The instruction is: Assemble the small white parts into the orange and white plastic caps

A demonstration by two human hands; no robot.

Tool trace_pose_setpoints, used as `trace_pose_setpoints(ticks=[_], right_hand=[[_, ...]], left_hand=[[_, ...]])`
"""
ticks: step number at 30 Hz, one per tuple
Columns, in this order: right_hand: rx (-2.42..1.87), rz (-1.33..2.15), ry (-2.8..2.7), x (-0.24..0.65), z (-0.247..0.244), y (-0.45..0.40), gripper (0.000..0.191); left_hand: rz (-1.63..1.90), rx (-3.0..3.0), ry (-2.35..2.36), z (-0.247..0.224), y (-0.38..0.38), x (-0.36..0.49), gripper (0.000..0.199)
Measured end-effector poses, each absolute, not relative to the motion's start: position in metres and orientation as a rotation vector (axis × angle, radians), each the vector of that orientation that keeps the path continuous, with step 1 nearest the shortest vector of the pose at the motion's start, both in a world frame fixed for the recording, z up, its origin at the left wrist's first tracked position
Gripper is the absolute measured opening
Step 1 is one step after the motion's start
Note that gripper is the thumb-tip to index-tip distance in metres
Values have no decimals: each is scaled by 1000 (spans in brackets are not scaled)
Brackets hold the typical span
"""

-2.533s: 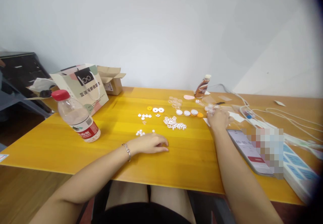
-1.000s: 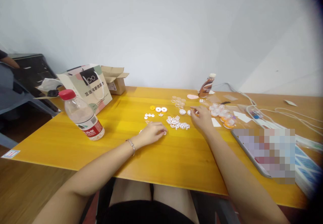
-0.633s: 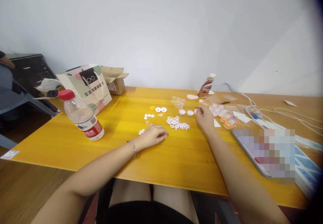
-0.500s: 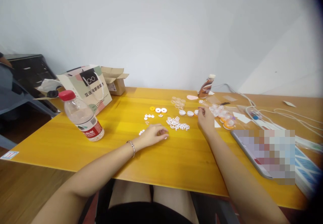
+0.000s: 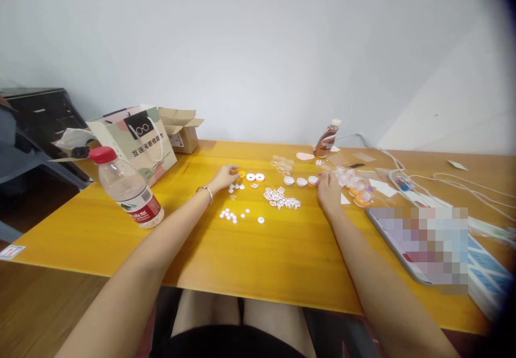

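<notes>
My left hand point(image 5: 226, 177) reaches to a small yellow ring point(image 5: 242, 174), with finger and thumb closed at its left edge. Beside the ring sit two white ring-shaped discs point(image 5: 255, 177). Small white pegged pieces point(image 5: 236, 187) lie just below the left fingers. My right hand point(image 5: 329, 192) rests on the table, fingers curled, its tips beside a round white piece point(image 5: 313, 180); anything inside them is hidden. Two similar round pieces point(image 5: 295, 181) lie left of it. White openwork pieces point(image 5: 281, 197) are heaped between my hands. Nearer me are small white round bits point(image 5: 228, 215) and one white disc point(image 5: 260, 220).
Clear rings point(image 5: 282, 163) and a brown drink bottle point(image 5: 327, 138) stand at the back. At left are a red-capped water bottle point(image 5: 127, 188), a paper bag point(image 5: 135, 143) and a cardboard box point(image 5: 183, 135). A tablet point(image 5: 397, 248), cables point(image 5: 397, 159) and plastic-wrapped parts point(image 5: 355, 183) occupy the right.
My left hand has moved away and up-left to the yellow ring, uncovering the white disc and small white bits. My right hand stays nearly where it was.
</notes>
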State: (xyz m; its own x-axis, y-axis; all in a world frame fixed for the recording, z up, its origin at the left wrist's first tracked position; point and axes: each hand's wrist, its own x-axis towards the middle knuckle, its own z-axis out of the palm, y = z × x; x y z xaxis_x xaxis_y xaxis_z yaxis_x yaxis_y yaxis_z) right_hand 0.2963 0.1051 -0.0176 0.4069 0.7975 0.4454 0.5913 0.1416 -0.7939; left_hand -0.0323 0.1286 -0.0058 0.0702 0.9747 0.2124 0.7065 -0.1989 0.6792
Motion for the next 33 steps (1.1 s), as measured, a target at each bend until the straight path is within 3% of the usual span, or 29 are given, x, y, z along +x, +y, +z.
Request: trace_pose_setpoints(ticks=[9, 15, 20, 33], right_hand=[[-1527, 327, -1266, 290, -11, 99, 33], [-1521, 347, -1271, 287, -11, 99, 32], [-1494, 336, -1334, 283, -13, 100, 34], [-1454, 362, -1430, 275, -12, 96, 36]], left_hand=[[858, 1996, 1634, -11, 149, -23, 32], [979, 2051, 1514, 9, 103, -12, 39], [753, 2380, 942, 20, 32, 1, 38], [503, 2582, 945, 7, 9, 7, 38]])
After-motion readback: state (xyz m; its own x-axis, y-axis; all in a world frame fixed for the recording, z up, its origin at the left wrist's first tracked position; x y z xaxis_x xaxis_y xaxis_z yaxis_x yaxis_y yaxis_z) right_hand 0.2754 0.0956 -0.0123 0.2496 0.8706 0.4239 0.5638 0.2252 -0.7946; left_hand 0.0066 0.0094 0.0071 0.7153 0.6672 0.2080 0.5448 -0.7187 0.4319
